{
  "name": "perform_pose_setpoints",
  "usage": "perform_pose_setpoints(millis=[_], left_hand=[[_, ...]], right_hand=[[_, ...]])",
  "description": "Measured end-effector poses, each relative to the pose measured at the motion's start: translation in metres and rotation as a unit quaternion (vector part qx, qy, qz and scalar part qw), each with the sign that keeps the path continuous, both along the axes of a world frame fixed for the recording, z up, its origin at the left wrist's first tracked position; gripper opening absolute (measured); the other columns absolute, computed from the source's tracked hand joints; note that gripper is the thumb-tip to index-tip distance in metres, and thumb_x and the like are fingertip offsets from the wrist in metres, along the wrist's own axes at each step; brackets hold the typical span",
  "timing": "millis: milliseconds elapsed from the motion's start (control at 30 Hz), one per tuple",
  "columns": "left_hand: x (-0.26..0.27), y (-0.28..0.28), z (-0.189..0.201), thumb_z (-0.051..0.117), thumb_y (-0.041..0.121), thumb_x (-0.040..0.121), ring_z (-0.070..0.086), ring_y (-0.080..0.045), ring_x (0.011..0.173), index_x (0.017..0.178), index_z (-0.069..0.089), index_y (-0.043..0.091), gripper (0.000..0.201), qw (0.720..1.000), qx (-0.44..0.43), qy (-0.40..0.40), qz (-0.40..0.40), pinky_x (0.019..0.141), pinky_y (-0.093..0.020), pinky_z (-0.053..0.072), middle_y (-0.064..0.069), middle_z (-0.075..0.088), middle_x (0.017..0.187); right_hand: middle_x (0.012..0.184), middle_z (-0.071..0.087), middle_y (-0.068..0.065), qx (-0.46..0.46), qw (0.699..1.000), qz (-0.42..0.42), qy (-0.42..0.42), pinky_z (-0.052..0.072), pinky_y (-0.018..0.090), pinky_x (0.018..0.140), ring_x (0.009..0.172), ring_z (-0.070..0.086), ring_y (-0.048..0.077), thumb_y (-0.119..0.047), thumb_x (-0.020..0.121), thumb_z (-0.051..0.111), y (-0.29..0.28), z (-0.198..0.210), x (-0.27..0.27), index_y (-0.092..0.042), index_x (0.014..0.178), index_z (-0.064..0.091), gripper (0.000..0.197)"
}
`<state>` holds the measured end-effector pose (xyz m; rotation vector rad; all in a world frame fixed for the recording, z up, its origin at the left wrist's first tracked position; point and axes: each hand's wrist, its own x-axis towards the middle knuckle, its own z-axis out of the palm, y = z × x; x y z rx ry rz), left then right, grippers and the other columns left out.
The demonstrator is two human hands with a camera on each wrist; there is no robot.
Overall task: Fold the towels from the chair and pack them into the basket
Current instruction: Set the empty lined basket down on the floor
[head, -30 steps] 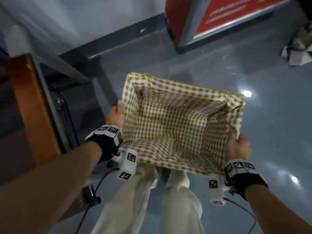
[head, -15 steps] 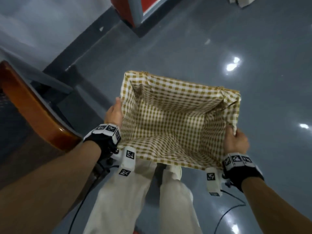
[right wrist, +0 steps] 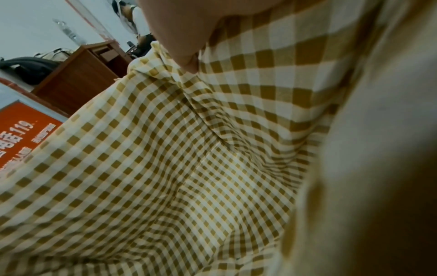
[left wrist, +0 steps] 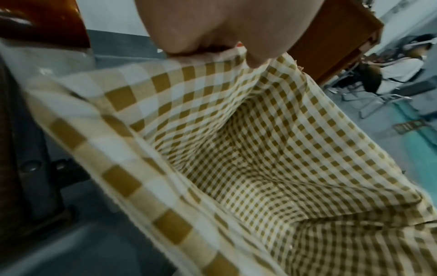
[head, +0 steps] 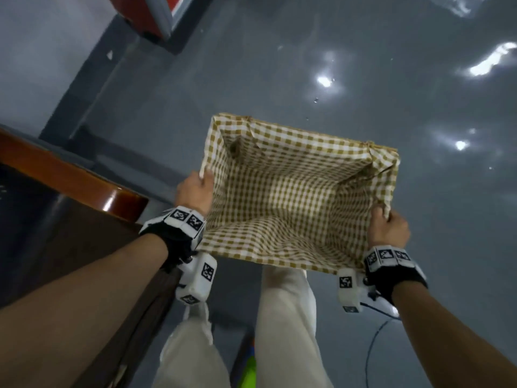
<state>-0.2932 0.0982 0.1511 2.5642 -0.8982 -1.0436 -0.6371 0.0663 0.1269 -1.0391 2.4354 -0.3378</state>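
A rectangular basket [head: 293, 141] lined with yellow-and-white checked cloth hangs above the grey floor, and nothing lies inside it. My left hand [head: 197, 189] grips its left rim, and the left wrist view shows the thumb [left wrist: 255, 56] curled over the cloth edge [left wrist: 141, 78]. My right hand [head: 387, 224] grips the right rim, with its thumb [right wrist: 187, 56] pressed on the checked lining [right wrist: 165, 149]. No towel shows in any view.
A dark chair with a glossy brown wooden armrest [head: 84, 183] stands at my left. A red sign stand [head: 145, 15] is at the far upper left. My legs in pale trousers [head: 285, 326] are under the basket. A black cable [head: 375, 343] lies on the floor at right.
The view has tilted and turned right, so the red stand slid up and left. The basket stays held between both hands, carried further over the open floor.
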Motion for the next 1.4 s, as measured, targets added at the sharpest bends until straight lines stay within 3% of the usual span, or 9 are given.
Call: perform_pose_setpoints(millis=[200, 333, 467, 567, 633, 767, 867, 1200, 1400], left_hand=[[0.018, 0.064, 0.017, 0.030, 0.039, 0.101, 0.053, -0.036, 0.108, 0.118, 0.054, -0.001, 0.050, 0.994, -0.056, 0.060, -0.071, 0.080, -0.033, 0.034, -0.022, 0.057, 0.121], [0.011, 0.103, 0.019, 0.030, 0.041, 0.100, 0.052, -0.037, 0.111, 0.120, 0.056, 0.001, 0.052, 0.991, -0.071, 0.089, -0.064, 0.085, -0.036, 0.037, -0.022, 0.057, 0.123], [-0.007, 0.137, 0.004, 0.032, 0.042, 0.099, 0.054, -0.034, 0.088, 0.098, 0.060, 0.001, 0.050, 0.991, -0.079, 0.093, -0.052, 0.076, -0.037, 0.037, -0.022, 0.061, 0.099], [-0.028, 0.149, -0.019, 0.034, 0.043, 0.098, 0.045, -0.021, 0.065, 0.080, 0.056, 0.003, 0.048, 0.990, -0.102, 0.091, -0.030, 0.068, -0.033, 0.031, -0.004, 0.050, 0.069], [-0.039, 0.158, -0.041, 0.034, 0.044, 0.097, 0.043, -0.015, 0.062, 0.078, 0.055, 0.006, 0.047, 0.992, -0.103, 0.067, -0.032, 0.069, -0.032, 0.029, 0.000, 0.046, 0.066], [-0.055, 0.165, -0.092, 0.034, 0.045, 0.098, 0.051, -0.026, 0.088, 0.082, 0.061, 0.014, 0.044, 0.990, -0.111, 0.076, -0.048, 0.080, -0.035, 0.036, -0.011, 0.056, 0.085], [-0.063, 0.181, -0.132, 0.037, 0.043, 0.097, 0.054, -0.034, 0.108, 0.109, 0.063, 0.005, 0.047, 0.991, -0.104, 0.064, -0.056, 0.087, -0.036, 0.039, -0.020, 0.060, 0.118], [-0.067, 0.214, -0.273, 0.041, 0.035, 0.092, 0.054, -0.037, 0.102, 0.112, 0.061, 0.006, 0.041, 0.995, -0.023, 0.055, -0.086, 0.083, -0.038, 0.040, -0.020, 0.059, 0.117], [-0.068, 0.234, -0.316, 0.043, 0.041, 0.091, 0.049, -0.037, 0.117, 0.134, 0.043, 0.005, 0.056, 0.990, 0.059, 0.092, -0.087, 0.088, -0.038, 0.038, -0.018, 0.047, 0.136]], right_hand=[[0.070, 0.048, 0.017, -0.025, 0.997, -0.075, 0.018, 0.031, 0.034, 0.063, 0.068, 0.044, 0.028, -0.028, 0.089, 0.047, 0.120, 0.028, 0.014, -0.004, 0.070, 0.051, 0.031], [0.067, 0.047, 0.016, -0.023, 0.995, -0.099, 0.013, 0.033, 0.035, 0.063, 0.067, 0.044, 0.028, -0.028, 0.090, 0.048, 0.177, 0.033, 0.008, -0.002, 0.070, 0.051, 0.033], [0.061, 0.044, 0.013, -0.015, 0.993, -0.112, 0.018, 0.033, 0.036, 0.062, 0.063, 0.042, 0.027, -0.028, 0.090, 0.049, 0.220, 0.018, -0.011, -0.003, 0.065, 0.048, 0.035], [0.065, 0.049, 0.017, -0.029, 0.991, -0.127, 0.020, 0.034, 0.035, 0.062, 0.065, 0.046, 0.029, -0.028, 0.090, 0.050, 0.240, -0.015, -0.025, -0.002, 0.066, 0.051, 0.035], [0.066, 0.049, 0.016, -0.028, 0.992, -0.126, 0.017, 0.033, 0.034, 0.062, 0.066, 0.047, 0.029, -0.029, 0.090, 0.049, 0.253, -0.043, -0.031, -0.002, 0.067, 0.051, 0.035], [0.068, 0.051, 0.016, -0.023, 0.991, -0.131, 0.003, 0.033, 0.033, 0.063, 0.068, 0.048, 0.031, -0.031, 0.092, 0.046, 0.268, -0.100, -0.049, -0.001, 0.071, 0.053, 0.037], [0.071, 0.051, 0.016, -0.014, 0.992, -0.127, -0.002, 0.033, 0.033, 0.065, 0.070, 0.048, 0.032, -0.031, 0.093, 0.045, 0.278, -0.134, -0.057, -0.001, 0.074, 0.054, 0.037], [0.073, 0.054, 0.015, -0.034, 0.991, -0.129, -0.003, 0.034, 0.032, 0.064, 0.071, 0.050, 0.030, -0.029, 0.094, 0.046, 0.321, -0.266, -0.062, -0.003, 0.076, 0.056, 0.033], [0.077, 0.055, 0.016, -0.029, 0.990, -0.136, -0.003, 0.033, 0.032, 0.066, 0.075, 0.052, 0.031, -0.029, 0.096, 0.046, 0.349, -0.316, -0.055, -0.005, 0.078, 0.055, 0.031]])
